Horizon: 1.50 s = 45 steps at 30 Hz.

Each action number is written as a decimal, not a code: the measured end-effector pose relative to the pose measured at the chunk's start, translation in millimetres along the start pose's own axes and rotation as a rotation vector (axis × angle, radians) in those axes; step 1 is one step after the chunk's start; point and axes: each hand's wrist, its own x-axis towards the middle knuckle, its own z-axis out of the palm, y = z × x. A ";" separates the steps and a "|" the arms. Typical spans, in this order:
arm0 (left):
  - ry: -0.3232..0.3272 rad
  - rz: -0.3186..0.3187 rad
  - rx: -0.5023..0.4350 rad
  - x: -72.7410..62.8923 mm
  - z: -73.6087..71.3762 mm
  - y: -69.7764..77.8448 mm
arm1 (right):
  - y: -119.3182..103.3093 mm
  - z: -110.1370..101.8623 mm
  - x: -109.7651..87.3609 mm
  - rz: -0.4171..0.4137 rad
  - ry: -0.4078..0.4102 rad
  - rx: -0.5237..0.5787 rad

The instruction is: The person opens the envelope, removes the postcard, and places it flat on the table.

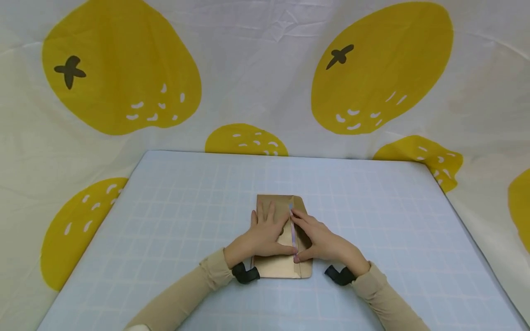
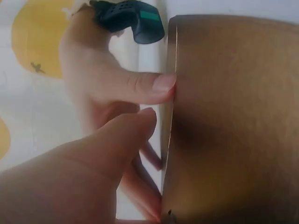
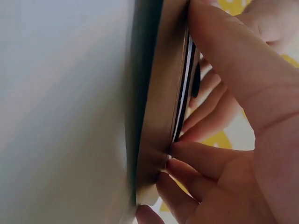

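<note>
A flat brown kraft-paper envelope lies on the table, a flap with cut corners along its right side. A narrow pale purple strip runs along the flap's inner edge. My left hand rests on the envelope's left part, fingers spread, its thumb reaching the strip. With thumb and fingertips apart, my right hand touches the strip and flap from the right. In the right wrist view, the fingertips meet the brown flap beside a dark and white edge. The envelope fills the left wrist view's right side.
The table has a pale blue cover with a light grid. Behind it hangs a white cloth printed with yellow fruit. A black band piece sits at the left wrist and another black piece at the right.
</note>
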 end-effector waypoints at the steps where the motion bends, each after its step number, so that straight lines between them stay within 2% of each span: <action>1: 0.007 -0.019 0.007 1.1 2.1 1.8 | 0.5 -0.1 0.0 0.002 -0.001 0.006; 7: 0.068 -0.074 0.037 2.1 11.7 11.0 | 2.9 -0.1 -0.4 0.023 -0.014 0.039; 12: 0.072 -0.092 0.075 1.3 14.5 14.6 | 4.1 -0.8 -0.5 0.031 -0.020 0.052; 15: 0.081 -0.081 0.056 2.3 17.5 13.7 | 4.9 -0.6 -0.4 0.033 -0.022 0.044; 22: 0.127 -0.022 -0.049 5.2 24.6 6.2 | 5.1 -0.5 -2.3 0.042 -0.028 0.047; 27: 0.154 -0.011 -0.094 6.2 26.8 3.7 | 4.2 -2.9 -1.9 0.047 -0.037 0.070; 38: 0.183 -0.001 -0.096 7.6 26.9 4.8 | 8.7 -3.6 1.3 -0.022 -0.039 0.066; 45: 0.176 0.000 -0.089 8.8 27.1 5.2 | 9.6 0.9 1.0 -0.057 -0.048 -0.009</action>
